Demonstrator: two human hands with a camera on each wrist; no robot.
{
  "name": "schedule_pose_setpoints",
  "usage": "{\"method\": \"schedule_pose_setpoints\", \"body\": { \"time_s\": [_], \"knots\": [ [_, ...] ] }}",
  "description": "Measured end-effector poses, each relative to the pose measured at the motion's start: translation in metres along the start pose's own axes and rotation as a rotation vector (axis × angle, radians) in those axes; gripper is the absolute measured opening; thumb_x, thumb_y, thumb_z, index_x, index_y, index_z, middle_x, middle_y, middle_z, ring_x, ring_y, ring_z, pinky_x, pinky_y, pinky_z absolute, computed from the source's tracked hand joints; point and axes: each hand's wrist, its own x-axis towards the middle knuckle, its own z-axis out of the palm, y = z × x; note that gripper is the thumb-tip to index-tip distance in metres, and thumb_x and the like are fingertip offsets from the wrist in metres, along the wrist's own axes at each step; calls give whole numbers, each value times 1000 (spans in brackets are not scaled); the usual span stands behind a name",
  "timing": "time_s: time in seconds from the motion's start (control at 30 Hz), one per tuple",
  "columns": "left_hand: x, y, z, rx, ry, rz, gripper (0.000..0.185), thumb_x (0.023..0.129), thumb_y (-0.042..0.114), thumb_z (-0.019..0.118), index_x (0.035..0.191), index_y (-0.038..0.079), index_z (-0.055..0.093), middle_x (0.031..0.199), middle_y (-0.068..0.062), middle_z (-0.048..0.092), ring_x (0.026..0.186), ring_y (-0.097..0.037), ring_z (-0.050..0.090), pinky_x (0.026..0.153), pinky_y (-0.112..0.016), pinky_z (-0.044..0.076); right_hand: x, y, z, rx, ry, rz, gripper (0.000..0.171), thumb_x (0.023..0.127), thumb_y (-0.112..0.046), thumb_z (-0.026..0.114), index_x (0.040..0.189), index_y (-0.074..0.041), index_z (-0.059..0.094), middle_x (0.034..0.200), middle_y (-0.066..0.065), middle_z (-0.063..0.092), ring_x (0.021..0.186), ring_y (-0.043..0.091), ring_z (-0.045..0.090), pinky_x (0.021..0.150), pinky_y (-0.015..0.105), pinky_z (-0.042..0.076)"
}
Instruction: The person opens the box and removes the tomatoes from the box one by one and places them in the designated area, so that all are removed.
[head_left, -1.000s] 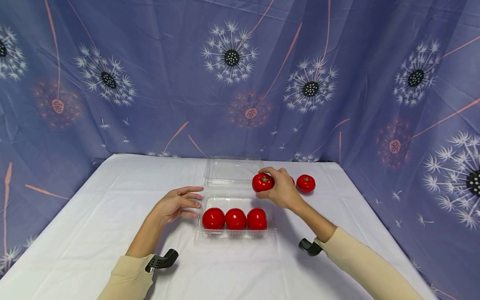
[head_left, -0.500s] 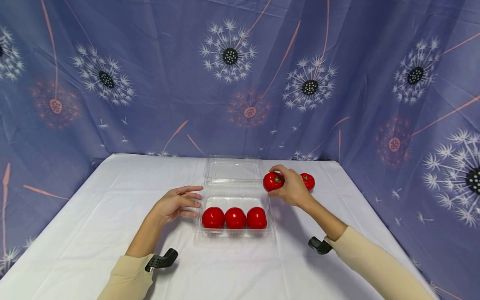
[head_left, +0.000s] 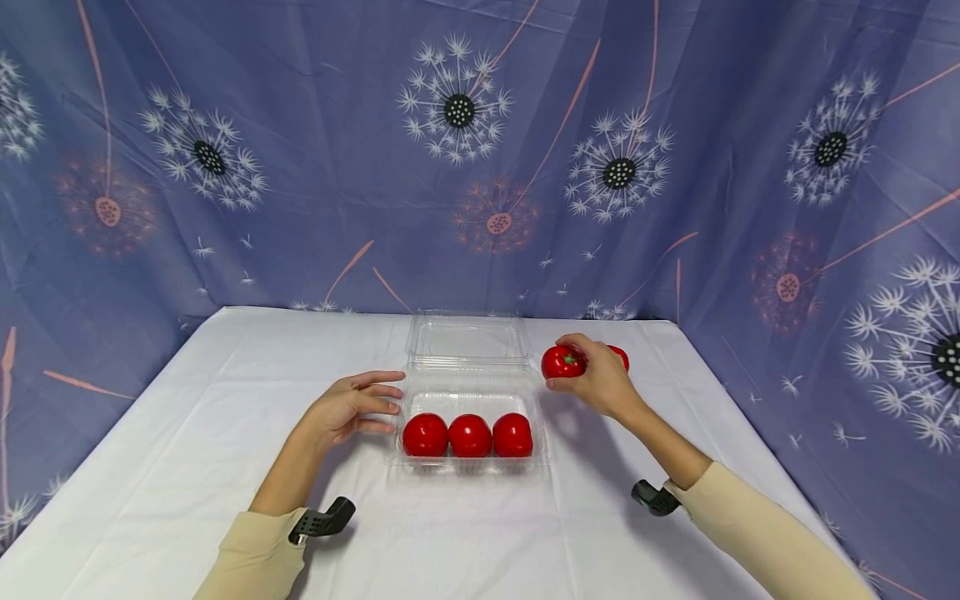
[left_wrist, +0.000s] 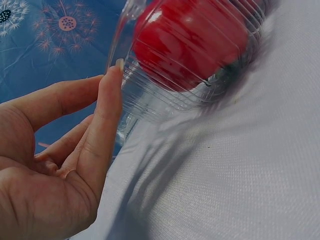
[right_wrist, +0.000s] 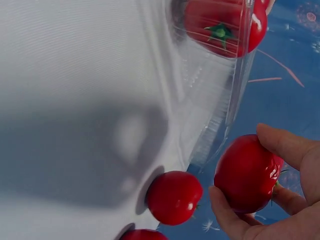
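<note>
My right hand [head_left: 596,375] holds a red tomato [head_left: 562,362] with a green stalk between thumb and fingers, raised over the table to the right of a clear plastic clamshell box [head_left: 472,403]. Three tomatoes [head_left: 470,436] sit in a row along the near side of the box. At its left wall is my left hand [head_left: 347,408], fingers extended and spread, with fingertips right at the rim in the left wrist view. Past the held tomato, the right wrist view shows a loose tomato [right_wrist: 174,198] and part of another tomato [right_wrist: 144,235] on the cloth.
The box's hinged lid [head_left: 471,340] lies folded back behind it, toward the far table edge. A white cloth [head_left: 465,542] covers the table. Behind and along the sides hangs a blue curtain [head_left: 337,167] with a dandelion print.
My right hand has carried the tomato rightward, from over the box's far right corner to beside it, and now covers most of the loose tomatoes. The left hand has stayed in place.
</note>
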Motion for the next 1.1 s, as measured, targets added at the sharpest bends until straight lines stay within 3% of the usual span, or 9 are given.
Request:
{"method": "schedule_pose_setpoints", "body": {
  "time_s": [0.23,1.1],
  "knots": [
    [-1,0,-1,2,1,-3,66,89,-7,64,151,-5,40,121,-14,65,89,-18,73,73,-37,65,-5,12,1,-28,27,15,60,74,-19,89,128,-8,65,124,17,69,116,42,58,97,62,50],
    [0,1,0,-4,-2,-4,66,90,-8,62,152,-5,39,117,-11,67,87,-17,73,72,-37,65,-19,43,18,-46,18,77,61,74,-16,89,129,-5,64,128,26,64,119,50,59,98,68,50]
  ]
}}
